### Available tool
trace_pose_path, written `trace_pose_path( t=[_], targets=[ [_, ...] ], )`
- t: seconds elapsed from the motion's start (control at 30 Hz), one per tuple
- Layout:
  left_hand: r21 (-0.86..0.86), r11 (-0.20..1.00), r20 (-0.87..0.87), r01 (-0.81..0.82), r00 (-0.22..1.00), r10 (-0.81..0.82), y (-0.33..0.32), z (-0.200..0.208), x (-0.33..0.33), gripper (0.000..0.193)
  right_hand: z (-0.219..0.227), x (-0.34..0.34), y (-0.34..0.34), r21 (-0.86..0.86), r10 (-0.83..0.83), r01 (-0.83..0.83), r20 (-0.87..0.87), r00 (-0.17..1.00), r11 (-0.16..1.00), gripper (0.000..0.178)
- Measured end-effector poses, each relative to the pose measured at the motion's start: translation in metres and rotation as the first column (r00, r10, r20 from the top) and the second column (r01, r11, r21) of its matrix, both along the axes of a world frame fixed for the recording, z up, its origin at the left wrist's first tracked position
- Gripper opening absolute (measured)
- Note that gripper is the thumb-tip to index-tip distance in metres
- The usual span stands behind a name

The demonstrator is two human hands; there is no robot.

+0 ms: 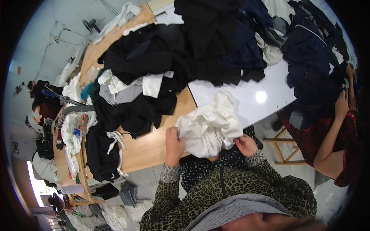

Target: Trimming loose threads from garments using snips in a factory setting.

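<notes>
A bunched white cloth garment (210, 125) lies at the table's near edge, partly hanging toward my lap. My left hand (175, 146) grips its left side, thumb on top and fingers curled around the fabric. On the other side, my right hand (246, 145) pinches the lower right edge between thumb and fingers. The cloth is crumpled and raised in the middle, so its exact kind does not show. Under it, the wooden tabletop (148, 150) meets a glossy white tabletop (269, 92).
Heaps of black clothing (150, 54) cover the far side, with white and grey pieces (123, 88) on top. Navy garments (308, 50) pile up at the right, where a co-worker's hand (342, 104) rests. A wooden stool (283, 148) stands below. Other people work at the far left.
</notes>
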State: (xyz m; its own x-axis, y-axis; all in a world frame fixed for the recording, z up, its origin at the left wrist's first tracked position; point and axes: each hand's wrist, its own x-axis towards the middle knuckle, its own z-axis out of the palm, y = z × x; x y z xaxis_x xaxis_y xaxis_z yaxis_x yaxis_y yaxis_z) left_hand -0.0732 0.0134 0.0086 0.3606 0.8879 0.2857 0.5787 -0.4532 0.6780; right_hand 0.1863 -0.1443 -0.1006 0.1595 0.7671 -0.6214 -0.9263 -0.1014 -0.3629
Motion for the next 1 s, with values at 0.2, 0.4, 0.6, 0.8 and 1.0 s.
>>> trace_pose_path(
  t=[0.2,0.4,0.6,0.8,1.0],
  targets=[
    [-0.79,0.288,0.612,0.541,0.681,0.402,-0.021,0.019,-0.019,0.031,0.0,0.001,0.008,-0.368,0.393,-0.173,0.694,0.603,0.914,0.048],
    [-0.596,0.265,0.775,0.758,0.456,0.438,-0.033,0.017,-0.025,0.034,0.005,-0.011,0.003,-0.167,0.246,-0.182,0.598,0.763,0.969,0.028],
    [-0.654,0.239,0.743,0.718,0.668,0.027,-0.039,0.055,-0.002,0.055,0.021,-0.03,0.003,-0.094,0.38,-0.403,0.578,0.723,0.91,0.026],
    [-0.631,0.75,0.148,0.197,0.98,-0.133,-0.012,0.113,-0.034,0.053,0.085,0.029,0.008,-0.151,0.144,-0.036,0.977,-0.159,0.988,0.012],
    [0.285,0.938,-0.031,-0.196,0.977,0.213,0.004,0.137,-0.046,0.038,0.16,0.062,0.027,-0.069,0.146,-0.324,0.965,0.22,0.943,0.022]
  ],
)
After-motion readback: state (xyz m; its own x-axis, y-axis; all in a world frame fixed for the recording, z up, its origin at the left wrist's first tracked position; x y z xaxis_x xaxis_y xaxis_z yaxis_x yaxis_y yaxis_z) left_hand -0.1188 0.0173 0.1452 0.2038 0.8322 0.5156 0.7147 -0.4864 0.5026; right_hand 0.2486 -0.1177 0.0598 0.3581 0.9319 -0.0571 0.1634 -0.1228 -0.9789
